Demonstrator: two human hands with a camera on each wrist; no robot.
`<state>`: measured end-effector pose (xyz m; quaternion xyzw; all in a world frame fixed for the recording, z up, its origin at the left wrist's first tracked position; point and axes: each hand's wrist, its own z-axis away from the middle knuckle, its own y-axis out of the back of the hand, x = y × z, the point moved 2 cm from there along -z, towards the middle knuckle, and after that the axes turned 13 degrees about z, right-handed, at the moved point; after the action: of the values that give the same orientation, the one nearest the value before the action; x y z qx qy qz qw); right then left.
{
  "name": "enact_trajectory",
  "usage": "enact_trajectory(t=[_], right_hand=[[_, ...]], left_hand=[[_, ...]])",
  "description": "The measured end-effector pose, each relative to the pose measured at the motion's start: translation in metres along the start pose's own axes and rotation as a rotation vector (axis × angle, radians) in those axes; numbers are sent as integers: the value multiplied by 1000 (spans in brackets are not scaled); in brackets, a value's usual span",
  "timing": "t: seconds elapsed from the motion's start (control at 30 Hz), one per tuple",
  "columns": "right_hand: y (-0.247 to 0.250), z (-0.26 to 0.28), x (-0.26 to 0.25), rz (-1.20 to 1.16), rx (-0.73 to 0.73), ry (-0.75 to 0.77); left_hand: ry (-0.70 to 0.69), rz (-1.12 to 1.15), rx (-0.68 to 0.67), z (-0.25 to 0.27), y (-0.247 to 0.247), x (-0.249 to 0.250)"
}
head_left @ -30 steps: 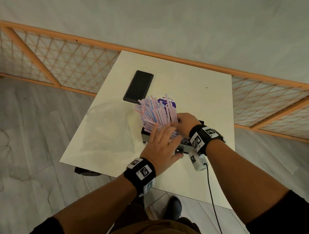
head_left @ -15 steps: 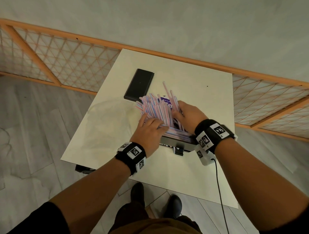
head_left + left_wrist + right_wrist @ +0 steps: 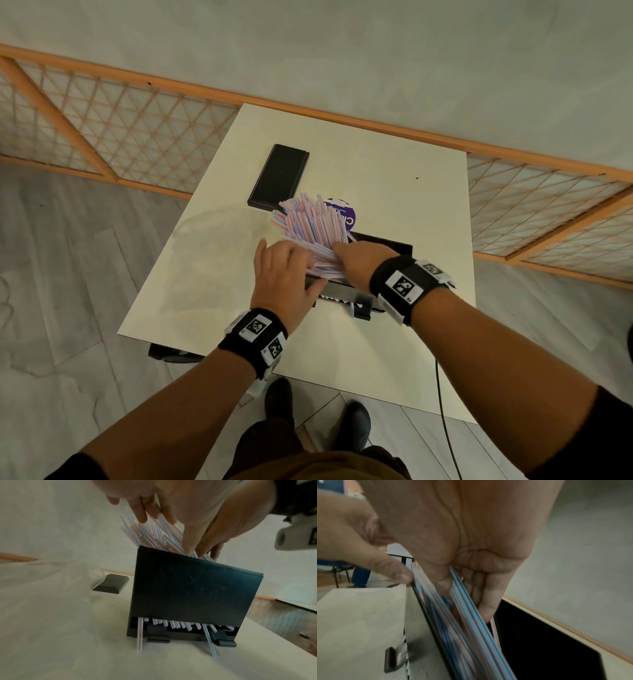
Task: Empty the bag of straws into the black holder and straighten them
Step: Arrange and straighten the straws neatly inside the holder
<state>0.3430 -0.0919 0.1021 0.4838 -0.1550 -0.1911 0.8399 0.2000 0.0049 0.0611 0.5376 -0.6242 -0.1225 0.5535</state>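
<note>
Straws: thin striped plastic tubes, fanned toward 11 o'clock from the holder.
Holder: matte black box on the white table.
Right hand: fingers curled round straws.
Left hand: flat, pressing the bundle.
Black slab: at 11 o'clock, partly behind the straws.

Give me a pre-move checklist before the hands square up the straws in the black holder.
1. Straws in black holder: ok, though leaning and fanned.
2. Straws level: not ok, two poke out the bottom slot onto the table.
3. Right hand grips the bundle: ok.
4. Left hand rests flat on the straws: ok.
5. Bag fully emptied: cannot tell.
</note>
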Motion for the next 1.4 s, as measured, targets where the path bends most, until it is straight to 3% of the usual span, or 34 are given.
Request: enact_trajectory(t=[0.13, 0.27, 0.43, 0.57, 0.67, 0.83, 0.97, 1.2, 1.4], right_hand=[[-9, -1, 0, -67, 52, -33], [-5, 6, 13, -141, 35, -74], [-2, 5, 16, -109, -163, -38], [-4, -2, 10, -45, -324, -22], [-2, -4, 16, -136, -419, -8], [-4, -15, 36, -141, -599, -58], [-13, -24, 35, -334, -756, -55], [-28, -34, 32, -460, -714, -115], [-32, -33, 37, -422, -693, -156]], left_hand=[[71, 49, 40, 5, -1, -6], [2, 10, -66, 6, -13, -3], [-108, -74, -219, -1, -30, 6], [-209, -113, -252, -12, -36, 8], [-270, -159, -297, -16, -39, 0], [-324, -152, -298, -18, -32, -9], [-323, -189, -285, -22, -29, -13], [-327, -264, -307, -20, -35, -19], [-323, -242, -304, -22, -36, -18]])
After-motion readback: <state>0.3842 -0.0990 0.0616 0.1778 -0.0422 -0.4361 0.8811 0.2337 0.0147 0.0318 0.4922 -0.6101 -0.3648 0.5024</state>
